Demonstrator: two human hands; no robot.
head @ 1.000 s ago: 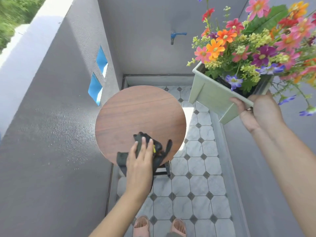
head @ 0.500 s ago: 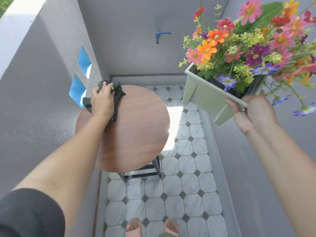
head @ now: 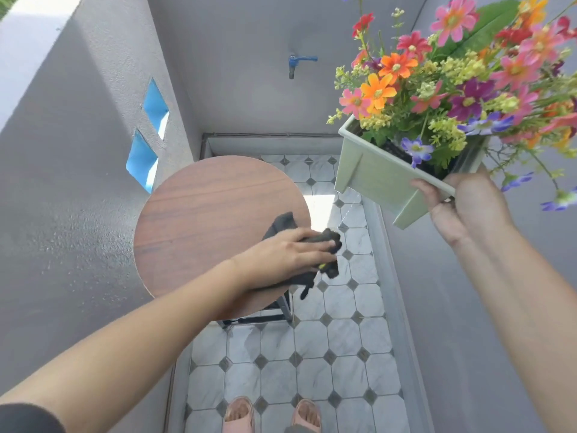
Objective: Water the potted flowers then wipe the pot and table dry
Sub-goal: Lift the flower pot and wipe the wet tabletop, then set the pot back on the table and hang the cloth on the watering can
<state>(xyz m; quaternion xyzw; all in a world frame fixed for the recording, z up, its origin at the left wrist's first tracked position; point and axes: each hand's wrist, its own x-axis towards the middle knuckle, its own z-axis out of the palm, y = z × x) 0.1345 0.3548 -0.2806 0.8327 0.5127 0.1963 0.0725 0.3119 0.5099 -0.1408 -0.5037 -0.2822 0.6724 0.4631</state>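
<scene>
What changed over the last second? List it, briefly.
The left hand swept the dark cloth across the table: from the near edge to the far left edge, then to the right edge, where it presses now. The right hand holds the flower pot raised beside the table, as before.

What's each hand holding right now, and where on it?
Right hand grips the flower pot by its near lower corner, held clear of the table. Left hand presses a dark cloth onto the table's right edge.
</scene>
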